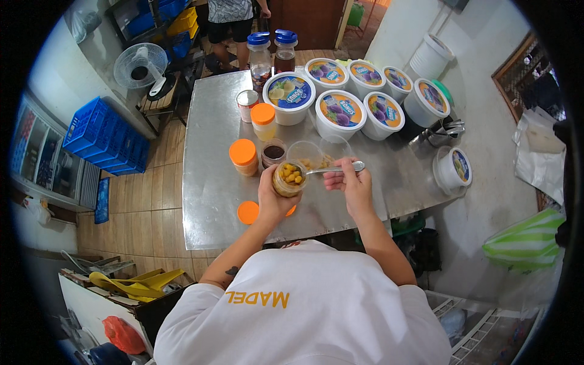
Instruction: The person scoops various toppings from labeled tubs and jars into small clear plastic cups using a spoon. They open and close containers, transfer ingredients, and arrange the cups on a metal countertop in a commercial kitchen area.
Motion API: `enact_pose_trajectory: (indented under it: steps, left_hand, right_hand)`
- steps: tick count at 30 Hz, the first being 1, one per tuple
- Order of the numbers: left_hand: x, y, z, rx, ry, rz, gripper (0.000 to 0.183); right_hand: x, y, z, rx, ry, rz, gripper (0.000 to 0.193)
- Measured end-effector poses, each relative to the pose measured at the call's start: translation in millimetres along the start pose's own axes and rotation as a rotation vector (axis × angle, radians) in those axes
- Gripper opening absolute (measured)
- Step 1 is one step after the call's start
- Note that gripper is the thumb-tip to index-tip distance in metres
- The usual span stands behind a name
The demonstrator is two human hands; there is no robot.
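My left hand (274,193) is wrapped round a clear open jar (285,187) and tilts it a little. Yellow bean-like pieces (292,175) fill it near the top. In my right hand (354,185) is a metal spoon (336,168), pinched by the handle, its other end at the jar's rim. Just beyond stand two clear plastic cups (336,146) with some food low inside. A jar of dark filling (273,152) stands open beside them. Two orange-lidded jars (243,157) are to the left, and a loose orange lid (248,212) lies near my left wrist; another shows partly behind it.
White tubs (289,115) with printed lids crowd the far side of the metal table (210,182). Two blue-topped pitchers (260,64) and a can (247,104) stand there too. Utensils (450,129) fill a holder at right. Blue crates (103,134) sit left; a person (231,15) stands beyond.
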State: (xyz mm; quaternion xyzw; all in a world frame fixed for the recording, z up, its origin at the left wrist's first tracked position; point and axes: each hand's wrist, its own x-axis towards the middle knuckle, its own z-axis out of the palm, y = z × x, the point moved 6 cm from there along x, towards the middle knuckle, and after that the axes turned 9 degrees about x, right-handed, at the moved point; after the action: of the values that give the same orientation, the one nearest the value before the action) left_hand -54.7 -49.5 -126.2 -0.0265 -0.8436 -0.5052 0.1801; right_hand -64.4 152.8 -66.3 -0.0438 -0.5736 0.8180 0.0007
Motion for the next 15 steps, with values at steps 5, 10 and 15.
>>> enact_pose_trajectory:
  steps: [5, 10, 15]
  left_hand:
    - [2, -3, 6, 0.019, -0.017, -0.034, 0.076]
    - [4, -2, 11, -0.067, -0.011, -0.058, 0.076]
    - [9, 3, 12, -0.061, -0.004, -0.059, 0.076]
  right_hand:
    - [3, 8, -7, 0.081, 0.004, 0.047, 0.031]
    - [11, 4, -14, 0.097, 0.030, 0.068, 0.034]
    - [25, 6, -28, 0.125, 0.036, 0.075, 0.035]
